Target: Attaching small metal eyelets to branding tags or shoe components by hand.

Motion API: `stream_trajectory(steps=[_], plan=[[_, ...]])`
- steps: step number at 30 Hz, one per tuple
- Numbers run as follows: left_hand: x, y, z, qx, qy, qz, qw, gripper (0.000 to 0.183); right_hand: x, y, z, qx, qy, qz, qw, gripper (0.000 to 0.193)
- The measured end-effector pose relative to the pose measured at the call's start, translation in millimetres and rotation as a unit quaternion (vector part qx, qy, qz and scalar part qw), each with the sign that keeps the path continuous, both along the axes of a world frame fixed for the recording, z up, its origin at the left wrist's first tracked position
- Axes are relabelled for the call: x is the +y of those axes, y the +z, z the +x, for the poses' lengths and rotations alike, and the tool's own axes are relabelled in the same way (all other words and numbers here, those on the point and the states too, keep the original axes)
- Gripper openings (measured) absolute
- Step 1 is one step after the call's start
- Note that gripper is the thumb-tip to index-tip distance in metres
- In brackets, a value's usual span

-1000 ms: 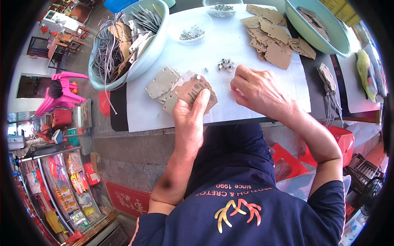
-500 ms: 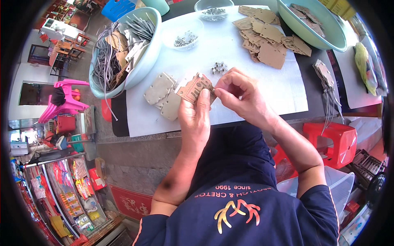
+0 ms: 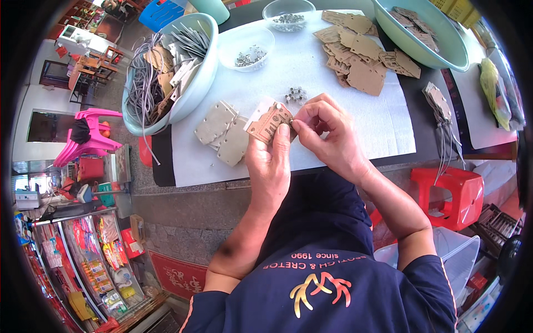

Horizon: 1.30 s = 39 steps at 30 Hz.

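i see left hand closed on brown card, thumb on top, over white sheet on desk; right hand pinched at card's right edge, contents unclear; metal pieces near.

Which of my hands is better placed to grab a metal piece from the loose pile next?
Your right hand, most likely: it's nearer the loose metal pieces, while your left hand holds the printed brown card.
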<state>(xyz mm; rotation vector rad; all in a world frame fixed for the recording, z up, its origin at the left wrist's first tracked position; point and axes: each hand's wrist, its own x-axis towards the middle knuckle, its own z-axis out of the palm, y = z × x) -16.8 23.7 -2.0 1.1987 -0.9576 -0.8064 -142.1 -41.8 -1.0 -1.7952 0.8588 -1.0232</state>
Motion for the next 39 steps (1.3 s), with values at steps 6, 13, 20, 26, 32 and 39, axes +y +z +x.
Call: stream_trajectory(steps=[6, 13, 20, 26, 32, 39], plan=[[-0.1, -3.2, -0.9, -0.007, -0.014, 0.001, 1.0, 0.024, -0.3, -2.7, 4.4, -0.058, -0.034, -0.032, 0.997, 0.009], [1.8, -4.2, 1.8, -0.021, -0.022, 0.011, 0.999, 0.026, -0.5, -5.0, 6.2, -0.068, -0.027, 0.014, 0.997, 0.009], [1.5, -5.6, -1.3, -0.007, -0.014, 0.001, 1.0, 0.026, -0.4, -17.1, 9.1, -0.138, -0.025, 0.103, 0.985, 0.009], [0.1, -7.7, 0.3, -0.044, -0.005, -0.025, 0.999, 0.022, -3.3, -13.7, 5.8, -0.089, 0.012, 0.084, 0.992, 0.014], [0.8, -7.6, -0.1, -0.057, -0.02, -0.026, 0.998, 0.024, -0.8, -1.3, 2.6, -0.053, 0.009, 0.001, 0.999, 0.015], [0.8, -6.9, -1.4, -0.061, -0.036, -0.05, 0.996, 0.027, -0.9, -5.1, -0.1, -0.078, 0.014, 0.007, 0.997, 0.01]])
